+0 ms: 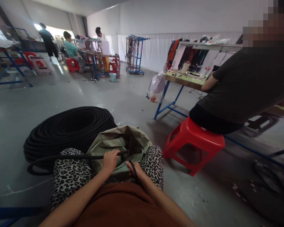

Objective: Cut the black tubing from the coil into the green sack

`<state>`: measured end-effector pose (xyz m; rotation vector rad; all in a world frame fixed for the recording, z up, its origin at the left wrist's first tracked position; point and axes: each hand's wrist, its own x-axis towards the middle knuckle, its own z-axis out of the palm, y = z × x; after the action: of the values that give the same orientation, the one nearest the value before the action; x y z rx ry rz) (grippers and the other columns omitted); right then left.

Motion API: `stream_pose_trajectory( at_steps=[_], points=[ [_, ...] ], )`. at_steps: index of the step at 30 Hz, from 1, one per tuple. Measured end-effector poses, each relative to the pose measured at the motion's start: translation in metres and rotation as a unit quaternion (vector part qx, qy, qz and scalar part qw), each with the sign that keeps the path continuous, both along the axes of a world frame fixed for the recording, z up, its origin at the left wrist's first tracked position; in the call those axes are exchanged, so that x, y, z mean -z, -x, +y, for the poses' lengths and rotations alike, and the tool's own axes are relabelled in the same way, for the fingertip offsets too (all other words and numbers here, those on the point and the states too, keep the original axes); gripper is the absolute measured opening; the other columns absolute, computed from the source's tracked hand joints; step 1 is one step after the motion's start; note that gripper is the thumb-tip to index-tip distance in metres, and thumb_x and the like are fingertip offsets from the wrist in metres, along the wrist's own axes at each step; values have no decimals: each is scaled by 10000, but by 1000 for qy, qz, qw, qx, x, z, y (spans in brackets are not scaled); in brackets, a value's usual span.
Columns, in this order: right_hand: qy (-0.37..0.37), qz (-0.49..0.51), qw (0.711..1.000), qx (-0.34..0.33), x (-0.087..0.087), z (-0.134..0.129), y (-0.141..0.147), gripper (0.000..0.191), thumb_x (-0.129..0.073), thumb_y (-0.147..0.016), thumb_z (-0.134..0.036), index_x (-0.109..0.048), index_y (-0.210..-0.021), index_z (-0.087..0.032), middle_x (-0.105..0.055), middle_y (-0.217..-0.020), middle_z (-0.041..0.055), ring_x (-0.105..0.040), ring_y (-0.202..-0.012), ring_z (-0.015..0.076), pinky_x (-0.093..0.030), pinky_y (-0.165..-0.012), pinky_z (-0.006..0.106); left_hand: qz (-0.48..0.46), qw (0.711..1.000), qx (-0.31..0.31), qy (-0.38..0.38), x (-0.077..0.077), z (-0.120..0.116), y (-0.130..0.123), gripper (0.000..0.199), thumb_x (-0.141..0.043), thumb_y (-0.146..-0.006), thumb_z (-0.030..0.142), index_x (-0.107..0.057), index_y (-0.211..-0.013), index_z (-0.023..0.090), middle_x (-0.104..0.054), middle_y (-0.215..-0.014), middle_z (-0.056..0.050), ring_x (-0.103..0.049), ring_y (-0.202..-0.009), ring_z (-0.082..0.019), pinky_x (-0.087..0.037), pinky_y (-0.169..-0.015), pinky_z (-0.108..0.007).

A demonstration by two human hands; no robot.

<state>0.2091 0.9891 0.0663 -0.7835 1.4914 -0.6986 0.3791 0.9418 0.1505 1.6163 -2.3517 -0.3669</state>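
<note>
The left hand [110,161] closes round the rope [80,157] near its end; the right hand [137,171] grips scissors [133,169], blades at that end. Below and beyond both hands gapes the sack [101,140]; farther out, leftward, lies the coil [47,137].

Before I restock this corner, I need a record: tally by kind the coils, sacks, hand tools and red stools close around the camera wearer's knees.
Black coil: 1
Greenish sack: 1
Hand tool, in the right hand: 1
Red stool: 1
Total: 4
</note>
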Motion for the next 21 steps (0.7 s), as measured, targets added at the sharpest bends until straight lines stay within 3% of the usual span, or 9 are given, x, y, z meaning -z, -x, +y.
stream_pose_trajectory(
  at_steps=[11,21],
  points=[
    [-22,5,1000,3,-4,0,-1,366,-563,-872,-484,-555,-706,-158,-483,-524,-27,-472,-432,110,-402,-448,218,-37,999,11,-7,-3,3,1,333,-459,-882,178,-640,-1155,243,-684,-1170,-55,-587,-1074,-213,-377,-923,-350],
    [-23,46,998,22,7,-2,-3,432,-551,-874,-503,-555,-624,-151,-453,-449,-27,-421,-353,97,-342,-379,209,-39,999,8,-18,-4,2,2,353,-454,-876,168,-637,-1168,244,-680,-1184,-66,-584,-1081,-210,-373,-929,-357]
  ],
)
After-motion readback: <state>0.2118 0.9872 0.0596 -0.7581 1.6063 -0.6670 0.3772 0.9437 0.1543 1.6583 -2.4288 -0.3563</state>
